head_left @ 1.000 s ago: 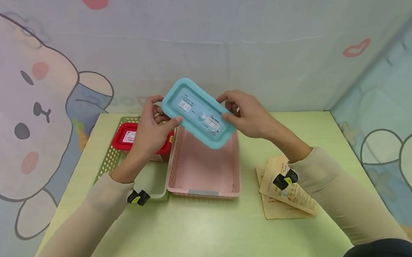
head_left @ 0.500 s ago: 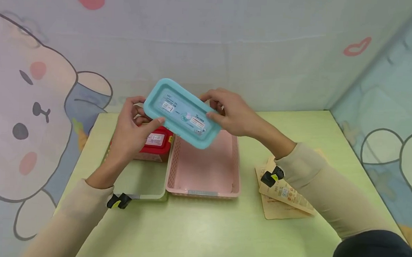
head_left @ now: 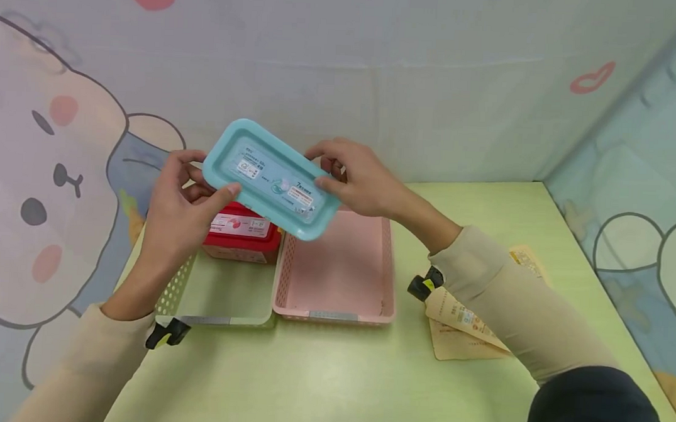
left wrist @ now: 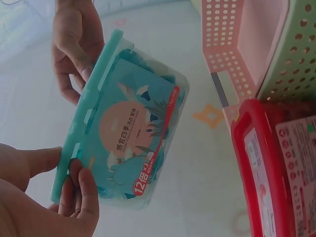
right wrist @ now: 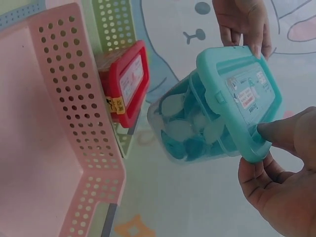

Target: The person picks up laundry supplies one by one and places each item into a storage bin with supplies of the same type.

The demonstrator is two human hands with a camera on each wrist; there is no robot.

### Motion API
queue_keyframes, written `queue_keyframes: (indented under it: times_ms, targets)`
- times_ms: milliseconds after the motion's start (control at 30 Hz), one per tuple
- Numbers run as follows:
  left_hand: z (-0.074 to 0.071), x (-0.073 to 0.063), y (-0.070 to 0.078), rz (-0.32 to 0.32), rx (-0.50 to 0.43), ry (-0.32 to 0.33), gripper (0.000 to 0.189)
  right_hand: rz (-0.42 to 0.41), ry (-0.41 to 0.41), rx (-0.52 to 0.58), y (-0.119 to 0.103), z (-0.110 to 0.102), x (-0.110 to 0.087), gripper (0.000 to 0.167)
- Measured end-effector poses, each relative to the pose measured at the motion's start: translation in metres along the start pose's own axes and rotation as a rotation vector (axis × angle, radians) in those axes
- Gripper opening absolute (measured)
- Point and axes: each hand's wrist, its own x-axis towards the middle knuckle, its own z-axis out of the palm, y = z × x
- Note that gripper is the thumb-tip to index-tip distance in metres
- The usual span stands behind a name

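Both hands hold a clear plastic tub of laundry pods (right wrist: 182, 118) by its turquoise lid (head_left: 271, 181), raised above the baskets and tilted. My left hand (head_left: 180, 213) grips the lid's left end, thumb on top and fingers beneath the rim. At the opposite end my right hand (head_left: 362, 177) pinches the lid's edge between thumb and fingers. The left wrist view shows the tub's printed label (left wrist: 133, 128), and blue and white pods show through the wall in the right wrist view. Below the tub, a red-lidded box (head_left: 240, 235) sits in the green basket (head_left: 220, 321), partly hidden.
A pink perforated basket (head_left: 335, 267) stands right beside the green one on the pale green table (head_left: 331, 374). Several tan paper packets (head_left: 460, 333) lie stacked at the right, partly under the right sleeve. A printed curtain (head_left: 433, 95) hangs behind the table.
Both hands have carried the tub leftward, from above the pink basket toward the green basket. More of the green basket and the red-lidded box now shows. Both grips stay the same.
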Motion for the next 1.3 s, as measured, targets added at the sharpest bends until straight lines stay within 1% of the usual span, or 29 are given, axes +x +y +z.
queue_keyframes:
  times_ms: [67,233,333,433,600,800,1067,1167,1300]
  targets:
    - [-0.005,0.000,0.000,-0.016,0.015,-0.001,0.057,-0.004,-0.004,0.000,-0.002,0.004,0.004,0.031]
    - [-0.016,-0.003,0.002,-0.044,0.055,0.005,0.059,0.007,-0.021,-0.045,-0.004,0.014,0.012,0.032]
    - [-0.020,-0.005,0.003,-0.055,0.074,0.013,0.057,0.017,-0.038,-0.062,-0.004,0.020,0.016,0.034]
    - [-0.024,-0.008,0.004,-0.063,0.091,0.020,0.055,0.022,-0.058,-0.057,-0.003,0.025,0.020,0.035]
    - [-0.030,-0.012,0.004,-0.076,0.137,0.024,0.056,0.012,-0.089,-0.052,-0.001,0.035,0.025,0.035]
    - [-0.030,-0.018,0.000,-0.099,0.135,0.019,0.060,0.012,-0.122,-0.034,0.005,0.046,0.027,0.033]
    - [-0.033,-0.023,-0.007,-0.097,0.128,0.025,0.057,0.001,-0.136,-0.033,0.011,0.062,0.034,0.031]
    - [-0.036,-0.023,-0.010,-0.119,0.124,0.011,0.055,0.011,-0.149,-0.046,0.012,0.066,0.034,0.032]
    - [-0.043,-0.024,-0.018,-0.167,0.105,-0.014,0.052,0.026,-0.176,-0.060,0.009,0.071,0.035,0.035]
